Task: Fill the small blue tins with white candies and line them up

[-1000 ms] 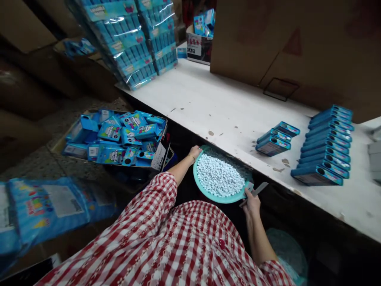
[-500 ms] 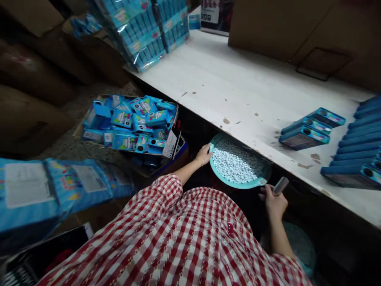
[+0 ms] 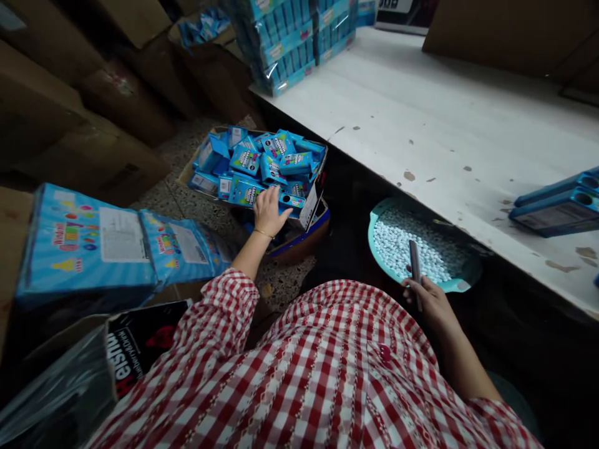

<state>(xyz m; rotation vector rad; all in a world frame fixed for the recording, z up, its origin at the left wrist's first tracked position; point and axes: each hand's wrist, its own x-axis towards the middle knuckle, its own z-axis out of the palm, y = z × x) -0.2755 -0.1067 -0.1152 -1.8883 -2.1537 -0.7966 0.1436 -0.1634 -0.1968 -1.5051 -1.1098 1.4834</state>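
Observation:
My left hand (image 3: pixel 270 213) is over the near edge of a carton (image 3: pixel 306 212) heaped with small blue candy boxes (image 3: pixel 246 157); its fingers are apart, with the fingertips at the boxes. My right hand (image 3: pixel 429 299) is closed around a narrow grey metal scoop (image 3: pixel 415 265), which points up over the near rim of a turquoise basin (image 3: pixel 374 240). Small pale blue and white candies (image 3: pixel 405 240) fill the basin, which sits below the table edge.
The white table (image 3: pixel 402 106) runs along the right, with wrapped stacks of blue boxes (image 3: pixel 290 43) at its far left and upright blue boxes (image 3: pixel 561 209) at right. Large blue cartons (image 3: pixel 88 243) and a black box (image 3: pixel 140 343) stand at left. Brown cartons (image 3: pixel 47 106) lie behind.
My left hand has let go of the basin's rim and moved left to the blue boxes. My right hand has moved to the basin's near side with the scoop. The view has shifted left.

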